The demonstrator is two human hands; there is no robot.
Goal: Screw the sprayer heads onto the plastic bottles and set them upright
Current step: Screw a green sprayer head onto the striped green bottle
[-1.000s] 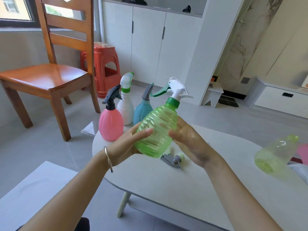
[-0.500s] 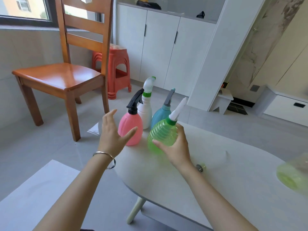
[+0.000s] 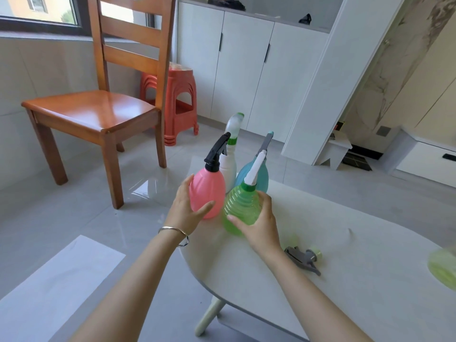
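Your right hand point(image 3: 259, 223): grip closed round the green bottle point(image 3: 243, 206), thumb across its front, fingers on its right side. The bottle is upright at the near left end of the tabletop point(image 3: 320, 280). A white sprayer head point(image 3: 254, 169) sits on its neck over a green collar, leaning up and away from you.

Your left hand point(image 3: 187, 211): grip on the pink bottle point(image 3: 209, 191), thumb on the lower front, fingers curved round its left side. A thin bracelet point(image 3: 175, 233) is on that wrist. The pink bottle stands upright with a black head point(image 3: 217, 151), just left of the green one; touching or a sliver apart, cannot tell.

Behind these two:
- white bottle point(image 3: 228, 166), upright, with a white head on a green collar
- blue bottle point(image 3: 262, 176), upright with a grey head, partly hidden by the green bottle's sprayer

A loose head point(image 3: 303, 259), grey with a pale green collar, lies flat on the tabletop just right of your right forearm. A second green bottle point(image 3: 444, 267) is at the far right edge, blurred and cut off.

Beyond the tabletop: a wooden chair point(image 3: 93, 114) on the left, a red stool point(image 3: 172, 99) behind it, white cabinets point(image 3: 241, 70) along the wall.
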